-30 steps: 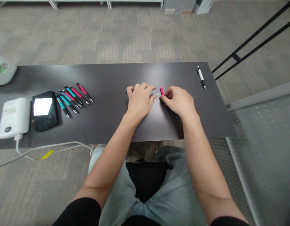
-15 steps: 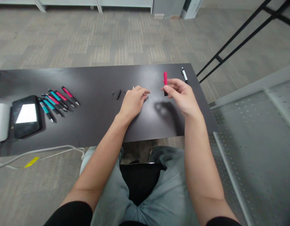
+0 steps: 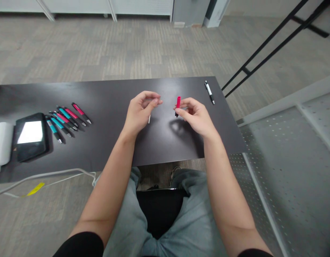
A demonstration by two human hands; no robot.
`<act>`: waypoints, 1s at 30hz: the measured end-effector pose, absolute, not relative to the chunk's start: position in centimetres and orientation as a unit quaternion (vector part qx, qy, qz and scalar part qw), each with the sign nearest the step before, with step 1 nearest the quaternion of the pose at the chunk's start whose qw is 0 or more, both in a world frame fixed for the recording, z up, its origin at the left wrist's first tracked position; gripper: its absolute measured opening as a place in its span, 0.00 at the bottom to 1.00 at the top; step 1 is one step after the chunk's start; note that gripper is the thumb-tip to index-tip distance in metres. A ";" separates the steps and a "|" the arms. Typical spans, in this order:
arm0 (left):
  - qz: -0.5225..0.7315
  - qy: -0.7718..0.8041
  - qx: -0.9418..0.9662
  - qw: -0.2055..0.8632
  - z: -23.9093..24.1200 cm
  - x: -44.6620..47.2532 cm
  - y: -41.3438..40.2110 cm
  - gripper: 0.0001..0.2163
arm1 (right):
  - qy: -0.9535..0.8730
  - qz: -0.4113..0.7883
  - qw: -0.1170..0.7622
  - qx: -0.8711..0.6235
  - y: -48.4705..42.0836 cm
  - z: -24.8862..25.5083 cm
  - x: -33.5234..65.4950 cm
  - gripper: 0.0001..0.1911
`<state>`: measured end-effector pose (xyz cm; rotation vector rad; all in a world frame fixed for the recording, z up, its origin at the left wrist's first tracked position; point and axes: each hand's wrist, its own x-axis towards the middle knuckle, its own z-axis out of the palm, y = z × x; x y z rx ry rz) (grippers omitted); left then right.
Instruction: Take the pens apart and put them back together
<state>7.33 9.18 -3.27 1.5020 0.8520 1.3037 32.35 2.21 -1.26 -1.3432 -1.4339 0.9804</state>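
Note:
Above the table, my right hand (image 3: 195,116) pinches a pink pen barrel (image 3: 178,102) upright between thumb and fingers. Its lower end is black and its top looks open. My left hand (image 3: 140,109) is raised to the left of it, thumb and fingertips pressed together. Whatever sits in that pinch is too small to make out. Below the left palm shows a thin white stick (image 3: 149,119), like a pen refill, partly hidden; I cannot tell whether it is held or lying down. A gap separates the two hands.
Several pink and blue pens (image 3: 67,119) lie side by side at the left of the dark table (image 3: 108,107). Beside them are a black device with a bright screen (image 3: 31,137) and a white box (image 3: 3,142) with a cable. A white-and-black pen (image 3: 209,92) lies at the right.
My left hand has lifted off the table and turned to a pinch, moving left. My right hand has brought the pink barrel left and nearer to me. The camera view has shifted slightly.

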 end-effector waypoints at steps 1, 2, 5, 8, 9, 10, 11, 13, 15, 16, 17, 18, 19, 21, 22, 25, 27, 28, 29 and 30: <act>0.533 0.339 0.602 0.489 -3.0 7.3 9.2 0.25 | -0.593 0.393 0.443 -0.546 2.2 -1.3 32.1 0.26; 0.533 0.334 0.591 0.505 -2.8 7.3 9.1 0.27 | -0.606 0.385 0.429 -0.549 2.1 -1.2 31.8 0.24; 0.537 0.329 0.566 0.533 -2.2 7.3 8.9 0.30 | -0.636 0.360 0.389 -0.560 1.9 -0.8 31.1 0.18; 0.547 0.323 0.554 0.538 -1.8 7.0 8.8 0.30 | -0.651 0.352 0.379 -0.556 1.8 -0.6 30.7 0.15; 0.548 0.322 0.558 0.534 -1.8 6.9 8.8 0.29 | -0.655 0.347 0.381 -0.552 1.9 -0.6 30.7 0.15; 0.546 0.322 0.566 0.527 -1.7 6.7 8.8 0.28 | -0.659 0.342 0.383 -0.549 1.9 -0.6 30.7 0.14; 0.541 0.322 0.579 0.517 -1.7 6.6 8.8 0.27 | -0.663 0.336 0.384 -0.547 2.0 -0.6 30.8 0.14; 0.530 0.318 0.609 0.496 -1.6 6.3 8.7 0.25 | -0.673 0.322 0.384 -0.545 2.0 -0.7 30.8 0.13; 0.519 0.314 0.632 0.483 -1.4 6.2 8.6 0.24 | -0.683 0.308 0.381 -0.543 2.1 -0.8 30.9 0.11; 0.511 0.314 0.637 0.483 -1.2 6.1 8.4 0.24 | -0.688 0.302 0.379 -0.540 2.1 -0.8 31.0 0.11; 0.500 0.318 0.641 0.488 -1.0 6.1 8.3 0.24 | -0.694 0.297 0.378 -0.536 2.1 -0.8 31.0 0.09; 0.486 0.325 0.644 0.493 -0.8 6.0 8.1 0.24 | -0.699 0.292 0.379 -0.532 2.1 -0.8 31.0 0.08; 0.472 0.334 0.649 0.494 -0.6 5.9 7.9 0.24 | -0.704 0.288 0.378 -0.528 2.1 -0.8 31.0 0.07; 0.456 0.349 0.668 0.474 -0.2 5.7 7.6 0.22 | -0.711 0.285 0.372 -0.525 2.1 -0.7 31.1 0.06; 0.451 0.353 0.680 0.457 0.0 5.6 7.5 0.21 | -0.713 0.284 0.366 -0.527 2.1 -0.7 31.1 0.06; 0.444 0.359 0.704 0.422 0.4 5.5 7.4 0.19 | -0.715 0.290 0.347 -0.533 2.2 -0.6 31.1 0.08; 0.444 0.364 0.705 0.417 0.4 5.4 7.4 0.20 | -0.714 0.299 0.344 -0.532 2.3 -0.5 31.0 0.10; 0.446 0.366 0.702 0.418 0.4 5.5 7.4 0.21 | -0.712 0.305 0.345 -0.530 2.3 -0.5 30.9 0.11; 0.447 0.365 0.699 0.421 0.4 5.5 7.4 0.22 | -0.710 0.309 0.350 -0.528 2.3 -0.4 30.8 0.12; 0.447 0.362 0.697 0.428 0.4 5.5 7.4 0.24 | -0.706 0.313 0.357 -0.525 2.2 -0.3 30.6 0.13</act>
